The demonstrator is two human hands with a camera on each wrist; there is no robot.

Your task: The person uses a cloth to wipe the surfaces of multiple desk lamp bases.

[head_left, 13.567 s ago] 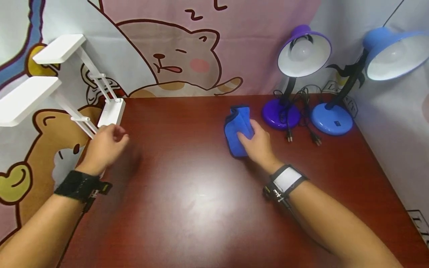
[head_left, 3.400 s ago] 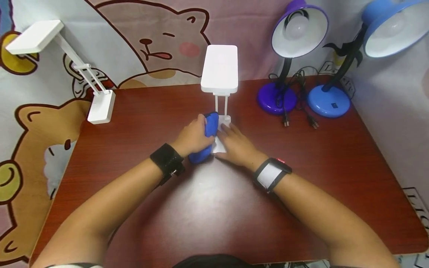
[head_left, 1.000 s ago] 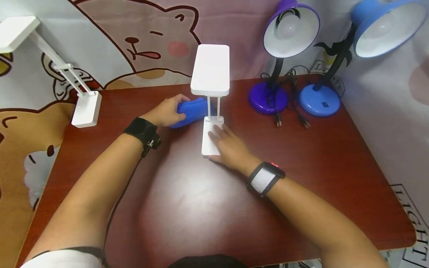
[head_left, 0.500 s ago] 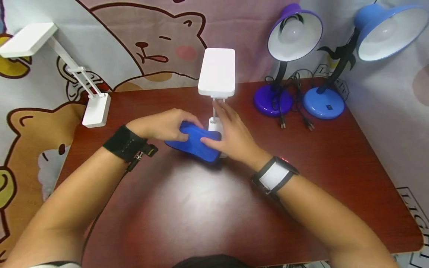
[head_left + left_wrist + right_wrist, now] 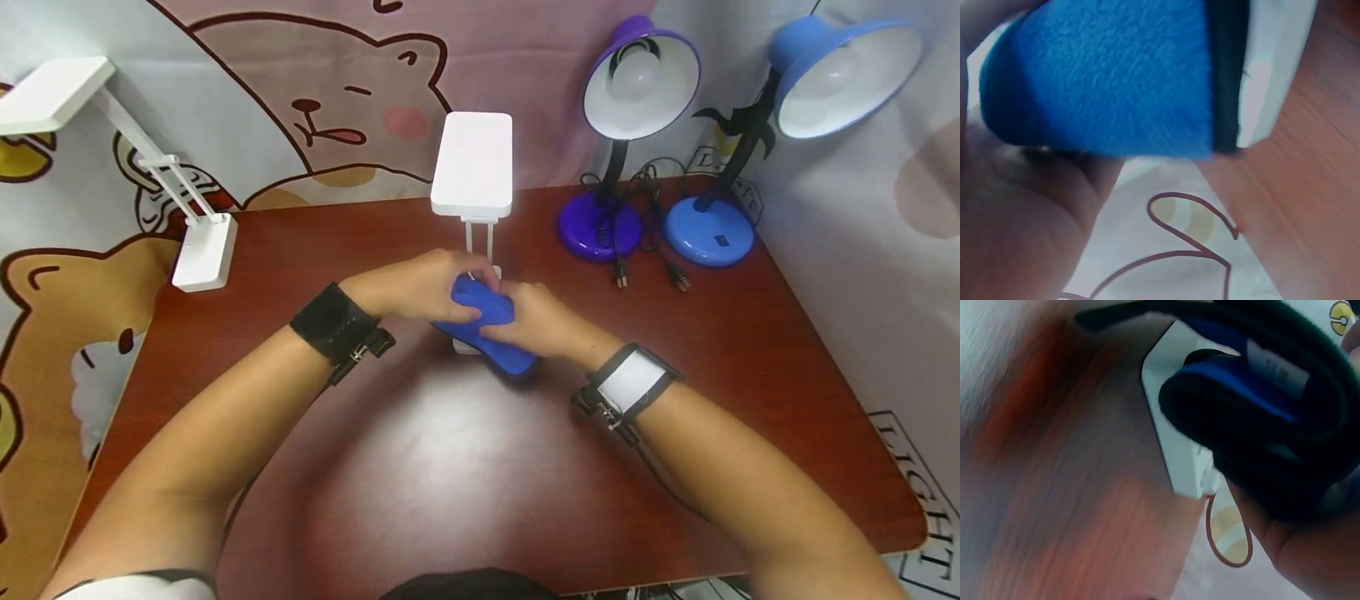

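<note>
A white folding desk lamp (image 5: 472, 165) stands mid-table on a flat base (image 5: 466, 347) that is mostly covered. A folded blue cloth (image 5: 491, 329) lies over that base. My left hand (image 5: 438, 287) grips the cloth's far left end and my right hand (image 5: 525, 317) grips its right side, so the two hands meet over it. The left wrist view shows the blue cloth (image 5: 1104, 81) close up above my palm, with the white base (image 5: 1272, 69) behind it. In the right wrist view the folded cloth (image 5: 1260, 394) sits in my fingers above the base (image 5: 1179, 450).
A second white folding lamp (image 5: 198, 250) stands at the table's left edge. A purple lamp (image 5: 600, 229) and a blue lamp (image 5: 708, 237) with loose cords stand at the back right. The dark red table (image 5: 450, 467) runs toward me, and cartoon backdrops close the sides.
My right hand has come down off the lamp's stem onto the cloth. Both hands now hold the cloth together, and it has shifted right over the lamp base.
</note>
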